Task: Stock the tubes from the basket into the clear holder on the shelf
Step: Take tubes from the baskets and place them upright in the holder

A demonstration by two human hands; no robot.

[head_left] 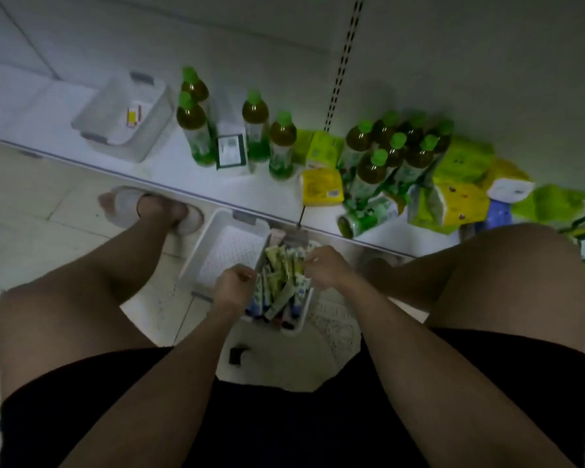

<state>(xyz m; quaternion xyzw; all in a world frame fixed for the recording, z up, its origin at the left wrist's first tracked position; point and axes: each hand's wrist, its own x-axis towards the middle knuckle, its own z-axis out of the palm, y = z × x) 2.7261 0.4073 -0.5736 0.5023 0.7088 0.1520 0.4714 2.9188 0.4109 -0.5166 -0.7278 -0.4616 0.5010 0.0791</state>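
Left hand (234,284): lower centre of the frame, at the left rim of the tube basket; fingers curled, and whether they pinch a tube or only the rim cannot be told.
Right hand (325,268): just right of it, over the upper right of the pile; fingers curled down among the tubes, apparently gripping one or more.
Tubes (281,282): a loose heap in the small white basket (293,329) on the floor between the knees; roughly a dozen, exact count not readable; long axes mostly running up and down the frame, caps toward the bottom.
Empty basket (230,255): one, touching the tube basket on its left.
Clear holder (232,130): upper centre on the shelf (169,170), between the green-capped bottles (255,126); up and slightly left of both hands, the left hand judged marginally nearer.
Key relation: tubes must travel up the frame, over the shelf edge, into the holder.
Bottles: four standing around the holder; a cluster of about eight at right, one more lying down.
White bin (122,116): one, upper left.
Yellow-green packs (321,187): several, right.
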